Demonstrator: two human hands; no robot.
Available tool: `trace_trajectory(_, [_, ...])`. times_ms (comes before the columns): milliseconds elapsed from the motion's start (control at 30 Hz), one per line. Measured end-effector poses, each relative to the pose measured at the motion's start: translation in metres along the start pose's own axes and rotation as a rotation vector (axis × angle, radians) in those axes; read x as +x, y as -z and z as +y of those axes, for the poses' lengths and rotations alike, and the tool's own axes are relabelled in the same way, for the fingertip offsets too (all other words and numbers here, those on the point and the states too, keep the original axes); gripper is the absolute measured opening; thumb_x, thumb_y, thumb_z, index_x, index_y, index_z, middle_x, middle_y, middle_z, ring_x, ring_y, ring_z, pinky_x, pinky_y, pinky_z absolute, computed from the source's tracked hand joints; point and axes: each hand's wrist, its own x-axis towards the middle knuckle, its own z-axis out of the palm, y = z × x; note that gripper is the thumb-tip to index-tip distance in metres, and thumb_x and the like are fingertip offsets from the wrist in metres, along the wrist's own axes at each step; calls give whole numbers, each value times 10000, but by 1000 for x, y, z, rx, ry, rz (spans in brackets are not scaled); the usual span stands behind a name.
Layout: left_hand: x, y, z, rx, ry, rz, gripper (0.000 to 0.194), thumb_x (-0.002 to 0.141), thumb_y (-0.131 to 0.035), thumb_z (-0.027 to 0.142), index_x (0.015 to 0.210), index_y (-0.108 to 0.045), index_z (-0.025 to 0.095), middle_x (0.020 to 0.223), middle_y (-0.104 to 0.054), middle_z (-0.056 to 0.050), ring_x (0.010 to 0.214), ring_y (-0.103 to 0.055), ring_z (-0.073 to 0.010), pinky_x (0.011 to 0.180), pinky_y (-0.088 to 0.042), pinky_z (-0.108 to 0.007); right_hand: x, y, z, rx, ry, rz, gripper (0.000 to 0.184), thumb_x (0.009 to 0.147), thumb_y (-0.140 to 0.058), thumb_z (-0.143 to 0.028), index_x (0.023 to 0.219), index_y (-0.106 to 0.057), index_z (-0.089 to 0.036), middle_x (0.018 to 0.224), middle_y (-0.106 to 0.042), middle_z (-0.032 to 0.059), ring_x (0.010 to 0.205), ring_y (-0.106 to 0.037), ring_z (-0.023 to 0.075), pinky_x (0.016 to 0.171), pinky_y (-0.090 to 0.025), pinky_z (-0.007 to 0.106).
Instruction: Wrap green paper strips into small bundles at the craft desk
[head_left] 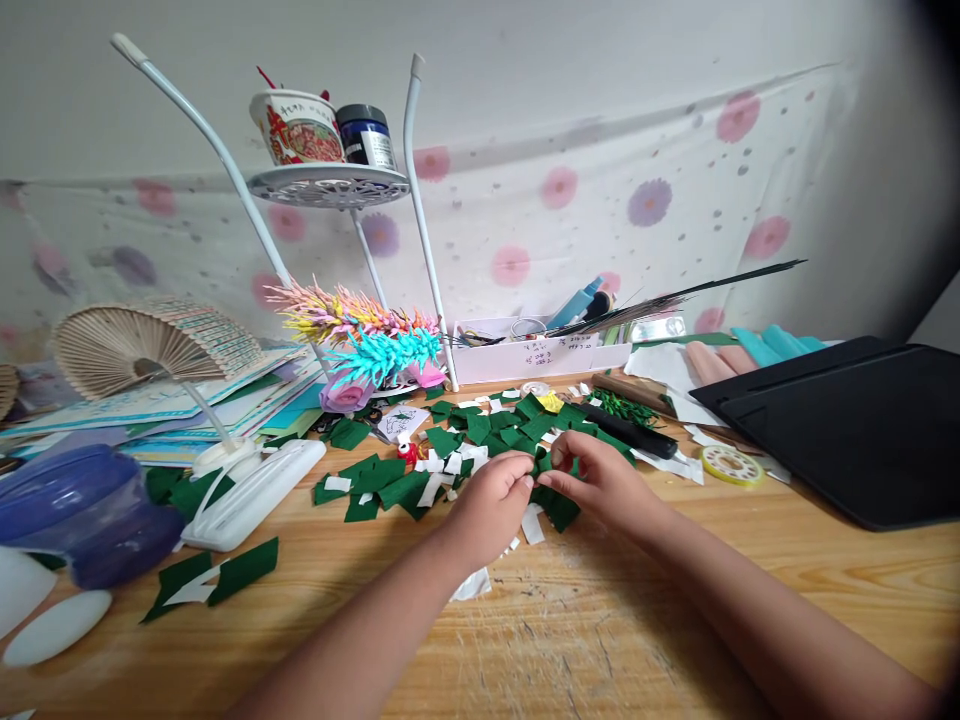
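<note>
My left hand (491, 508) is closed in a pinch at the middle of the table, its thumb and forefinger together on a small piece of green paper (541, 461). Facing it, my right hand (604, 482) curves its thumb and forefinger onto the same piece, the fingertips of both hands nearly meeting. The held piece is small and partly hidden by my fingers. Behind and below my hands lie loose cut green paper pieces (405, 492) and white paper scraps (472, 455). A black-handled tool (634, 430) lies just beyond my right hand.
A wire plant stand (330, 185) holds a bowl (300, 127) and jar (367, 137). Fluffy coloured stems (382, 357) lean there. Behind stands a white box (517, 350) of tools. A tape roll (731, 466) and black case (855, 430) are right; a white lamp (255, 495) and blue container (90, 510), left.
</note>
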Motion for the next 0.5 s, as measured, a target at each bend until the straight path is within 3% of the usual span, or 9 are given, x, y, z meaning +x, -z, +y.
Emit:
trace_trajectory(200, [-3, 4, 10, -236, 18, -201, 256, 808, -338, 223, 835, -581, 149, 934, -544, -46, 906, -468, -162, 819, -351, -279, 0, 2, 3, -68, 19, -17, 258, 689, -573, -382, 742, -412, -188, 745, -489, -1, 668, -450, 134, 568, -366, 236])
trace_trajectory(367, [-5, 3, 7, -388, 89, -250, 308, 803, -372, 271, 1051, -518, 162, 986, -558, -56, 885, -488, -168, 791, -361, -294, -2, 2, 5, -46, 49, -36, 375, 675, -587, -393, 946, -422, -193, 864, -519, 32, 748, -479, 155, 617, -401, 256])
trace_trajectory(500, [-4, 1, 0, -286, 85, -260, 262, 803, -351, 280, 810, -572, 140, 745, -543, -13, 682, -472, -117, 614, -363, -225, -3, -3, -3, -89, 110, -54, 537, 633, -594, -472, 1047, -408, -186, 900, -543, 62, 793, -499, 184, 666, -416, 289])
